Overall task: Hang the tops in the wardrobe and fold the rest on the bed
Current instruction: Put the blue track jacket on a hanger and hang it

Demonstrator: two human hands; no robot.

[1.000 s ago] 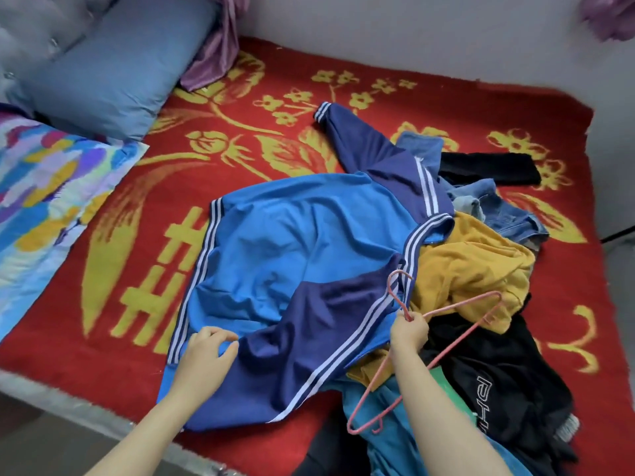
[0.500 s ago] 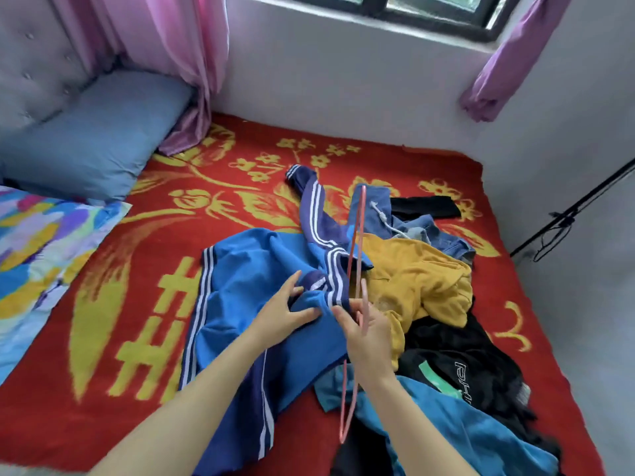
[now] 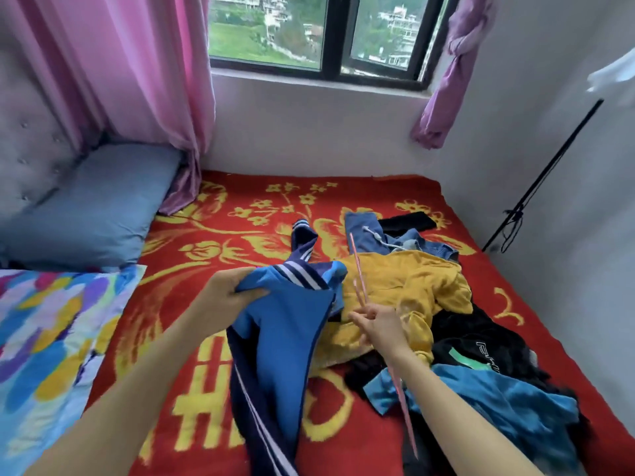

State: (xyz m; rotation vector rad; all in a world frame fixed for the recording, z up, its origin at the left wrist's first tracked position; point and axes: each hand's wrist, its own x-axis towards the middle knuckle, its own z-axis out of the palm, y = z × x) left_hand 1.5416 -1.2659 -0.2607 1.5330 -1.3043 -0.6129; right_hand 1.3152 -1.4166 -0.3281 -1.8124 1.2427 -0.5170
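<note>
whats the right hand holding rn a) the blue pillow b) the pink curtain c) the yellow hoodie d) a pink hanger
D: the right hand pinches the pink hanger above the clothes pile, while the left hand grips the blue track jacket.

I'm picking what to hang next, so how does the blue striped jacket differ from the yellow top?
The blue striped jacket is held up by the left hand; the yellow top lies crumpled, with no hand's grip on it. The jacket has white stripes and navy panels; the yellow top is plain. Both are over the red blanket.
</note>
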